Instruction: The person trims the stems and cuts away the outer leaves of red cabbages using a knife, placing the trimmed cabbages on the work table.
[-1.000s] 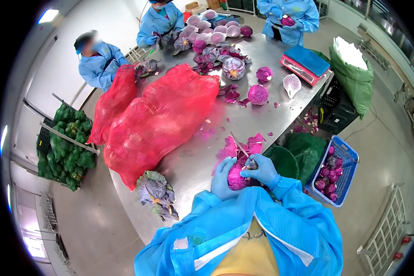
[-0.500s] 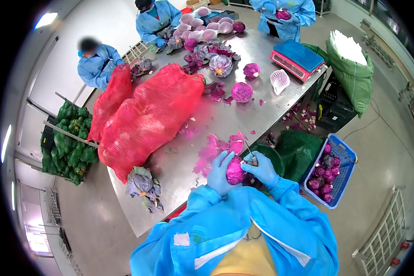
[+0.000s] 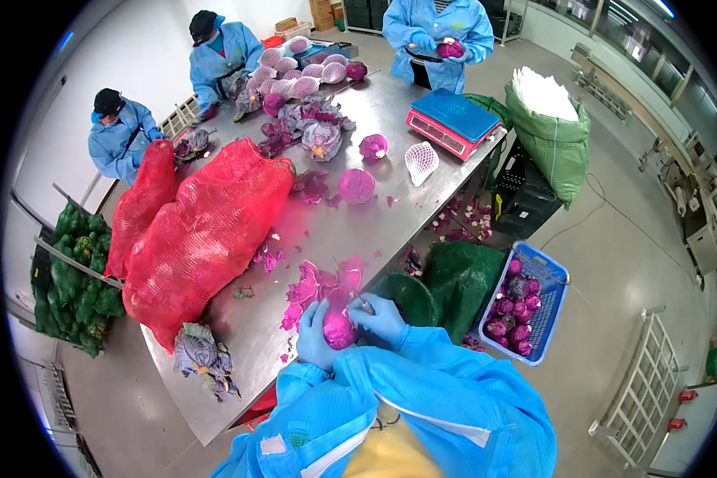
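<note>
My gloved left hand (image 3: 314, 341) cups a peeled red cabbage (image 3: 339, 331) from its left side, just in front of my body at the table edge. On the other side, my gloved right hand (image 3: 382, 320) is closed around a small knife (image 3: 365, 303). Its blade is hard to make out against the blurred purple leaves. The right fingers are close to the cabbage's upper right side. Loose purple outer leaves (image 3: 303, 293) lie on the metal table (image 3: 291, 231) just beyond both hands.
Red mesh sacks (image 3: 215, 231) cover the table's left part. Further up are cabbages (image 3: 357, 186), a scale (image 3: 452, 119) and a foam net (image 3: 421, 163). A blue crate (image 3: 548, 317) of cabbages and a green tub (image 3: 406, 298) stand right. Three co-workers (image 3: 438, 36) are around the table.
My view has swung right, so the scene appears further left. The knife blade, upright and distinct before, is now lower and blurred. The cabbage stays in my left hand.
</note>
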A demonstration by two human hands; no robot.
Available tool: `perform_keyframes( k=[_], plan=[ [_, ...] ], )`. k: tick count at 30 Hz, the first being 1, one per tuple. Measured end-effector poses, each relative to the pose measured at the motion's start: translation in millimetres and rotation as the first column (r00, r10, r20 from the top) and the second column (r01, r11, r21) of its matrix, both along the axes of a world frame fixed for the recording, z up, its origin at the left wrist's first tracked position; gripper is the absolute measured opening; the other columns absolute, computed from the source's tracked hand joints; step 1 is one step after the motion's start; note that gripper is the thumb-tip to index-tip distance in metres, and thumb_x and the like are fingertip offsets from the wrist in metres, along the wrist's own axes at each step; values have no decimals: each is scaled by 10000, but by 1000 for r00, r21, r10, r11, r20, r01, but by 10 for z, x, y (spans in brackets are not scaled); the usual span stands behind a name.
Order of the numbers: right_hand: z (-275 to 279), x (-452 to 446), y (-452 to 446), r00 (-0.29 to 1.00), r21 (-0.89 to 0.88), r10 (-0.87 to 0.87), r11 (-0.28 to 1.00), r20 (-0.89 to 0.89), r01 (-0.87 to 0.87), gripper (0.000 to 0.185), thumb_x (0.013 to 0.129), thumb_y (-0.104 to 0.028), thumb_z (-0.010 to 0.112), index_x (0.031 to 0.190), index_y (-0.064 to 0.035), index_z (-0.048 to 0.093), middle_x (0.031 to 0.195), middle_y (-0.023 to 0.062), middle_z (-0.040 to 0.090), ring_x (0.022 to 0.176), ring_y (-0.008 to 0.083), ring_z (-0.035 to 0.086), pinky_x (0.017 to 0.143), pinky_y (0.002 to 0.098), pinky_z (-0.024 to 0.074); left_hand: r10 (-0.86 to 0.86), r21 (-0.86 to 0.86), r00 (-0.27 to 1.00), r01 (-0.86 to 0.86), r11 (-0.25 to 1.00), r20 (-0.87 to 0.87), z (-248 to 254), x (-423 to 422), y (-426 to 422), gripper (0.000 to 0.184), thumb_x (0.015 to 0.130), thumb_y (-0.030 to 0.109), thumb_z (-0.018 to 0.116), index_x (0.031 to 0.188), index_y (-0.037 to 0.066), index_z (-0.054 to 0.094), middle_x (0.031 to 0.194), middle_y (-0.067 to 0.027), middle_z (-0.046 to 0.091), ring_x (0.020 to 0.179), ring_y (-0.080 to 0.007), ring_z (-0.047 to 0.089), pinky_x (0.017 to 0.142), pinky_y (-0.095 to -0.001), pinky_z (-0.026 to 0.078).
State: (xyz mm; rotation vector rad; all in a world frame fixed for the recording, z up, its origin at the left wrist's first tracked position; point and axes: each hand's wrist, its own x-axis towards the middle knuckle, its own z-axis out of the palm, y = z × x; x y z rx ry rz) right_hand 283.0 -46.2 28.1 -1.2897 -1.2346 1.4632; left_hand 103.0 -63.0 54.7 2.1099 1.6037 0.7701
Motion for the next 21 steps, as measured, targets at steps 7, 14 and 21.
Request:
perform_keyframes(
  k=[7,14,21],
  plan=[
    [38,12,64,996,8,-71,997,58,71,563,672,-404,773,1077,-52,606,850,59,614,770,140,558,736,287,465,-85,69,995,82,994,55,139,-4,257,962,427,310,830,1291,108,459,1260,-197,444,1150,-340,486,938,-406,442],
    [236,40,237,960,183,-35,983,279,-17,488,689,-403,742,1012,-54,634,822,104,632,722,173,592,690,310,479,-87,42,996,86,995,35,215,-61,435,948,425,288,811,1293,138,463,1289,-188,437,1132,-359,496,926,-414,455],
    [141,-155,304,958,271,-36,962,284,-44,437,704,-366,728,972,-30,646,744,108,632,646,156,592,600,303,481,-99,3,995,99,995,-5,199,-281,417,994,438,312,803,1340,181,403,1300,-188,410,1132,-367,488,936,-431,445]
  ],
)
